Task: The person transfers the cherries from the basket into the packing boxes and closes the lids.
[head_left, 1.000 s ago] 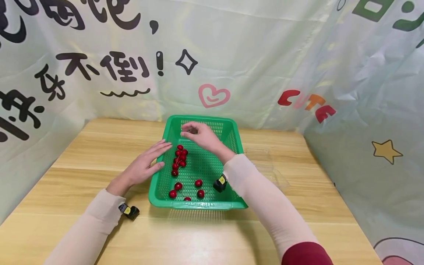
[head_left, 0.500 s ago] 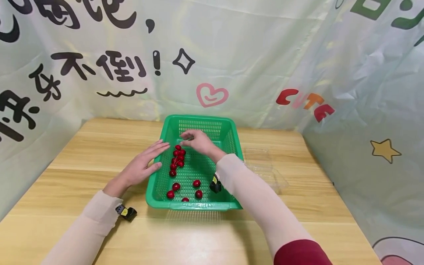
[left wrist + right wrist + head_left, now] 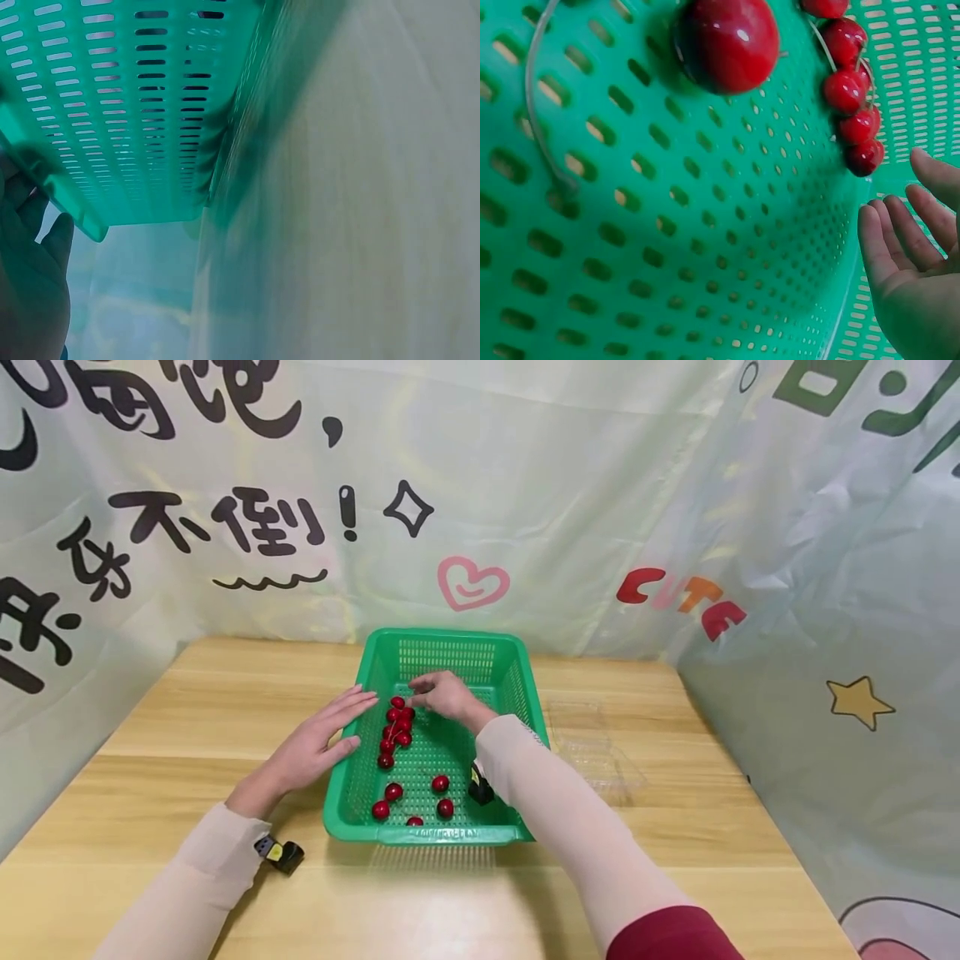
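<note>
We see a green perforated basket (image 3: 427, 835) standing upright near the far edge of the worktop (image 3: 675, 827); glossy dark-red cherries (image 3: 402, 739), some stemmed, cluster along its left edge, others lying loose towards its near edge.

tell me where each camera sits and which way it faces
Head: worn on the head, facing forward and down at the green basket, cherries and table; left hand, right hand and sleeves show.
Left wrist: worn there, facing the basket's slotted outer wall; part of the left hand shows at the left edge.
Right wrist: worn there, facing the basket's floor and cherries; fingers show at lower right.
Shared: head and right wrist both see cherries and the right hand.
</note>
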A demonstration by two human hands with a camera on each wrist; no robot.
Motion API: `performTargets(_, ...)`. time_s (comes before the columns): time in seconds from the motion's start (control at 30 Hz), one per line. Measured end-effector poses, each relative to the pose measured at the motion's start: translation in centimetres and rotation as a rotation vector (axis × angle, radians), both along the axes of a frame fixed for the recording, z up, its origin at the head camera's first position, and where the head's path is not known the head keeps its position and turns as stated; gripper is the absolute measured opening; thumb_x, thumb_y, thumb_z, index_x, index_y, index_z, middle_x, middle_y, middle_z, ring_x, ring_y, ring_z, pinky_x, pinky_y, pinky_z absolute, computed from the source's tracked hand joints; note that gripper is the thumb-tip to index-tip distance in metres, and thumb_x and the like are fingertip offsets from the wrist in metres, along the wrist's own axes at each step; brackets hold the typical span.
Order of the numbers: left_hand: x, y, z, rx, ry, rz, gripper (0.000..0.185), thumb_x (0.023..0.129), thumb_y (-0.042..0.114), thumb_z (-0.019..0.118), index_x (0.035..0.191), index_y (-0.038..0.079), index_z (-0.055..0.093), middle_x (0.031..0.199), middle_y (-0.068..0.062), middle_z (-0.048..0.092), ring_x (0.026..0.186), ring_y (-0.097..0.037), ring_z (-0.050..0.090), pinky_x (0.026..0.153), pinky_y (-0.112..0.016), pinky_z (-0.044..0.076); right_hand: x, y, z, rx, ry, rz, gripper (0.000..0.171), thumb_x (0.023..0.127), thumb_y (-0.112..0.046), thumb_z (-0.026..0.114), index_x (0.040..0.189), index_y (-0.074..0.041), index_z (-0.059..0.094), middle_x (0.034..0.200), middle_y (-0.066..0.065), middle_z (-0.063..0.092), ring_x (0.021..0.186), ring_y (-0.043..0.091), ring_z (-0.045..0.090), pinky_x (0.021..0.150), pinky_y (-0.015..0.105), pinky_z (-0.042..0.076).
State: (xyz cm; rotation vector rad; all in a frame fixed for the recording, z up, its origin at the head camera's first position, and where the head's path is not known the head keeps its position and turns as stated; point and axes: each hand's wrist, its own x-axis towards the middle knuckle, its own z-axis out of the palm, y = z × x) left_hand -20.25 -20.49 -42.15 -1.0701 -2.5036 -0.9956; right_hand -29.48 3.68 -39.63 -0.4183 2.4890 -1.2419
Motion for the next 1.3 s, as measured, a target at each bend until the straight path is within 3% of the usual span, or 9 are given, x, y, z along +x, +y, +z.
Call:
performTargets(0.43,0.3,0.1,-0.2,-0.008,-0.016,0.002,0.055,0.096,0.014,0.056,0.149,0.007,0.041,0.153,-0.014,0.036,0.146,-0.031,0.019,0.108,-0.066,0.025,0.3,-0.5,-1.4,0.141,0.021,0.045,0.042,0.092,-0.021,0.071,0.131,-0.009,0.063,0.129,0.007,0.063,0.119,0.022,0.057,0.096,0.034,0.048)
performTargets(0.7,0.2,0.1,-0.2,-0.007,-0.018,0.005,0.056,0.097,0.015,0.056,0.151,0.013,0.039,0.154,-0.013,0.036,0.147,-0.031,0.018,0.108,-0.066,0.025,0.4,-0.6,-1.4,0.170,0.036,0.062,0.039,0.093,-0.021,0.069,0.129,-0.009,0.065,0.123,0.006,0.066,0.104,0.017,0.062,0.087,0.030,0.051)
performTargets(0.97,0.2,0.0,-0.1,-0.005,-0.004,0.006,0.055,0.096,0.013,0.057,0.148,0.007,0.041,0.154,-0.014,0.036,0.147,-0.031,0.019,0.108,-0.066,0.025,0.5,-0.8,-1.3,0.158,0.007,0.058,0.028,0.093,-0.018,0.068,0.120,-0.007,0.070,0.107,0.004,0.069,0.084,0.017,0.064,0.069,0.025,0.052)
performTargets(1.3,0.1,0.0,-0.1,-0.005,0.003,0.005,0.055,0.096,0.012,0.057,0.148,0.007,0.041,0.154,-0.014,0.036,0.146,-0.031,0.019,0.108,-0.065,0.025,0.6,-0.9,-1.2,0.190,0.017,0.075,0.021,0.094,-0.016,0.067,0.112,-0.006,0.073,0.097,0.002,0.069,0.078,0.016,0.063,0.066,0.024,0.051)
